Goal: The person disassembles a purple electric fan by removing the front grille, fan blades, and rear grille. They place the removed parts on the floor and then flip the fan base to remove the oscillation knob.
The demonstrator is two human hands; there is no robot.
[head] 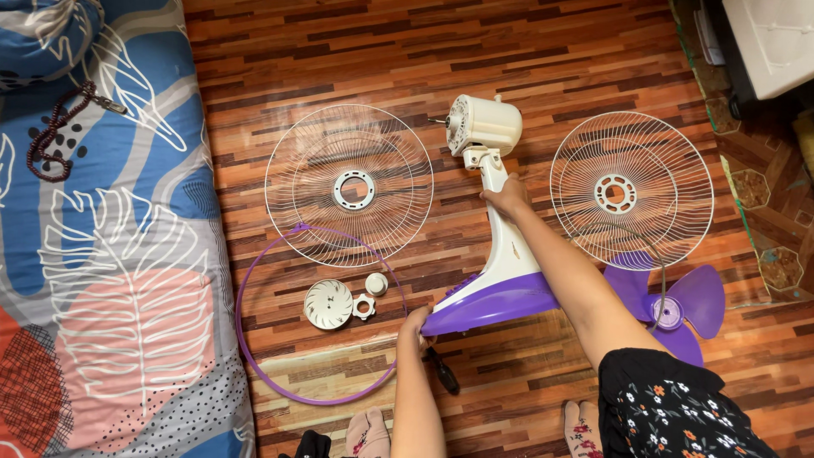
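I see no boxes, no labels, no signs and no screens near my hands. Nothing here has a wrapper or a sticker.

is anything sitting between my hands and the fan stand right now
Nothing visible does. The right hand is already on the white neck of the fan stand, and the left hand touches the edge of its purple base. The two wire grilles lie off to either side.

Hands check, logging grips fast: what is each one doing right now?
Left hand: closed on the purple fan base edge.
Right hand: closed around the white fan stand neck.
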